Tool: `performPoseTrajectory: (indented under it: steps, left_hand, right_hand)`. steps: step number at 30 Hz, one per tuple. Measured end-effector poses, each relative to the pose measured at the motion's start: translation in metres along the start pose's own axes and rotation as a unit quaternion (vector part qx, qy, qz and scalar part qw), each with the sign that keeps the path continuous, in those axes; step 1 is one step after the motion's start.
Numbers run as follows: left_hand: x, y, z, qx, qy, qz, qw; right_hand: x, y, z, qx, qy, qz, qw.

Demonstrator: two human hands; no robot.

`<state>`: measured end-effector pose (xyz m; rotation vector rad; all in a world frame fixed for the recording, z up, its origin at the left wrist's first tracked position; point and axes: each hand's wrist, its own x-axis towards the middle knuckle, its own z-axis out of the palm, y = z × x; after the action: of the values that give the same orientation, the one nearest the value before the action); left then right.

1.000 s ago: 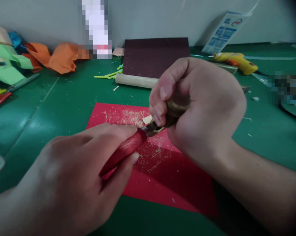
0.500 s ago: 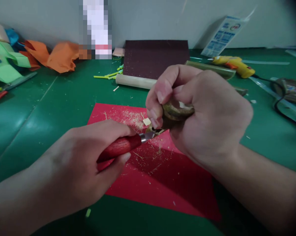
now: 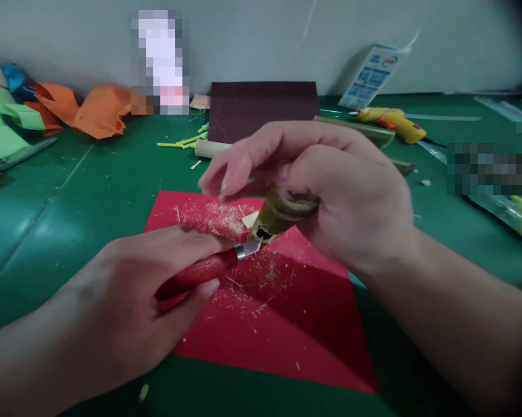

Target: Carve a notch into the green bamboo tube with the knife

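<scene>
In my left hand (image 3: 126, 295) is a carving knife (image 3: 200, 269) with a red wooden handle, fingers wrapped round it. The short blade (image 3: 250, 248) touches or nearly touches a hole near the lower end of a green-brown bamboo tube (image 3: 282, 217). My right hand (image 3: 343, 185) keeps this tilted tube against the palm and thumb side, its front fingers lifted and stretched forward. Beneath both lies a red sheet (image 3: 313, 341), strewn with fine shavings (image 3: 226, 217) and a small pale chip (image 3: 250, 219). The tube's far side is hidden by my right hand.
A dark brown board (image 3: 265, 104) and a pale rod (image 3: 209, 149) lie behind my hands. At the right are a yellow glue gun (image 3: 395, 124) and bamboo pieces (image 3: 360, 132). Orange crumpled material (image 3: 102, 110) and green paper (image 3: 4, 124) lie at the left on the green table (image 3: 87, 191).
My right fingers have uncurled and stretched forward off the bamboo tube, showing more of its side and the hole. The knife tip stays at the tube. The view has shifted slightly.
</scene>
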<state>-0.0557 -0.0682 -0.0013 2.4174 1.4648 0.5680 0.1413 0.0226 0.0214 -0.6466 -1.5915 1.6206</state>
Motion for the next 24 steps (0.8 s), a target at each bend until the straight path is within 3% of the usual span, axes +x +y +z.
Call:
performPoseTrajectory:
  steps: [2,3,6,11,20,24]
  left_hand:
    - [0.0,-0.001,0.0,0.009,0.012,0.017,1.0]
    - [0.0,-0.001,0.0,0.012,0.013,0.02,1.0]
    - [0.001,-0.002,0.0,0.023,0.006,0.02,1.0]
    - [0.0,-0.005,-0.001,0.026,0.009,0.006,1.0]
    - [0.0,-0.013,-0.007,0.02,0.006,0.026,0.999]
    - [0.004,-0.016,-0.01,-0.007,-0.038,0.011,0.999]
  right_hand:
    - [0.001,0.005,0.001,0.028,-0.065,0.005,0.997]
    - [0.001,0.007,0.002,0.023,-0.061,0.009,0.998]
    - [0.001,0.014,0.008,0.02,0.035,-0.033,0.999]
    - [-0.004,0.018,0.016,0.022,0.105,-0.054,0.993]
    - [-0.006,0.015,0.012,0.01,0.045,-0.021,0.999]
    - [-0.003,0.016,0.012,0.044,0.05,-0.018,0.998]
